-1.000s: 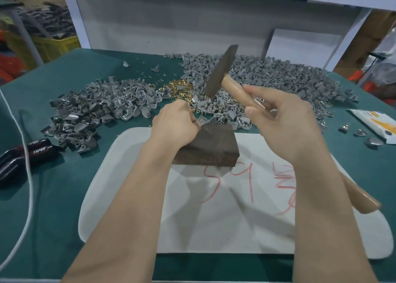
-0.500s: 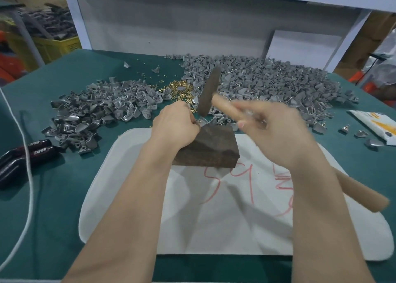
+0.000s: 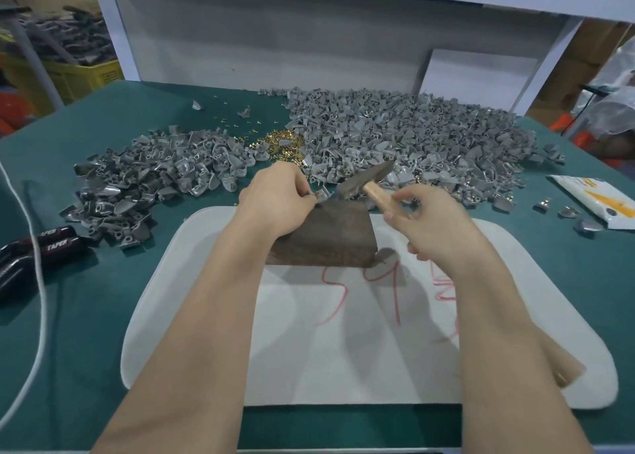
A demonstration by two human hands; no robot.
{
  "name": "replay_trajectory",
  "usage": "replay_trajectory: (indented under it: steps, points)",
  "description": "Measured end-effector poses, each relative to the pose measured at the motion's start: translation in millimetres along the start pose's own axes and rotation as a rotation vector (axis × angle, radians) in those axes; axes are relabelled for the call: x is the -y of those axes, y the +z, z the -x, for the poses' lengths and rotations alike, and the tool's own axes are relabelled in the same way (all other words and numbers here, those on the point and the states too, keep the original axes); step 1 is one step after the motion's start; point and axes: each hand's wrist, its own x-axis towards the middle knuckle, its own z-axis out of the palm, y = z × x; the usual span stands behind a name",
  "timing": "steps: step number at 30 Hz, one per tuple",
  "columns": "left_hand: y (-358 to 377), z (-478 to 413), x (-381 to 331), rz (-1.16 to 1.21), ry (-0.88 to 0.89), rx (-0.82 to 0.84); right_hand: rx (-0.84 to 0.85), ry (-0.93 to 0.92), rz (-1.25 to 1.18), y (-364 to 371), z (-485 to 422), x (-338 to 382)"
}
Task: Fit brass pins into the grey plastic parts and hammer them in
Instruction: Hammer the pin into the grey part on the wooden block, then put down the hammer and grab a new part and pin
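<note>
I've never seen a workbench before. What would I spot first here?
The hammer in the right hand, its head low beside the grey part that the left hand pinches at the far edge of the block. Behind lie big piles of grey parts, with brass pins between them.

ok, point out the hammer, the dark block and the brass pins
hammer [image 3: 366, 178]: head view, on its metal head.
dark block [image 3: 330, 233]: head view, on its top face.
brass pins [image 3: 281, 143]: head view, middle of the heap.

A hammer [image 3: 364, 182] of dull metal and smooth pale wood hangs by a dark, rough block [image 3: 330, 237]. Behind the block lie matt grey plastic parts [image 3: 412, 134] and glossy brass pins [image 3: 280, 142].
</note>
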Motion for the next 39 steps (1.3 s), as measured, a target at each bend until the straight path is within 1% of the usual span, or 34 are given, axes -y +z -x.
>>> replay_trajectory:
  steps: [3,5,8,11,12,14,16,18,24,29,34,39]
  points:
    - [-0.6,0.1,-0.2,0.017,0.038,0.064,0.056,0.038,-0.008,9.7,-3.5,-2.6]
    - [-0.2,0.6,-0.5,0.009,0.060,0.097,0.059,0.037,0.014,12.5,-4.3,-2.6]
    - [0.7,0.7,-0.8,-0.006,0.082,0.124,0.014,0.021,0.186,14.6,-5.4,-2.6]
    - [1.4,0.2,-0.2,-0.007,0.092,0.125,-0.080,-0.007,0.242,17.4,-4.5,5.2]
    - [1.9,0.0,-0.2,-0.006,0.092,0.124,-0.134,-0.052,0.221,18.9,-4.2,9.2]
    - [2.8,-0.2,-0.1,-0.004,0.090,0.118,-0.203,-0.205,0.100,23.6,-2.3,19.4]
    - [3.6,-0.7,0.0,0.007,0.091,0.115,-0.167,-0.356,0.032,30.5,0.8,29.6]
    - [4.1,-1.5,0.6,0.016,0.094,0.121,-0.106,-0.421,0.057,38.4,1.7,35.2]
    - [4.8,-2.4,0.8,0.015,0.091,0.117,-0.122,-0.471,0.189,44.1,-1.0,35.6]
    - [4.8,-1.6,0.1,0.007,0.094,0.107,-0.189,-0.501,0.225,49.4,1.0,36.0]
    - [3.4,-1.1,-0.5,-0.013,0.102,0.111,-0.204,-0.578,0.281,51.0,0.3,33.2]
    - [3.5,0.2,-1.0,-0.018,0.150,0.098,-0.230,-0.555,0.273,56.3,0.5,32.7]
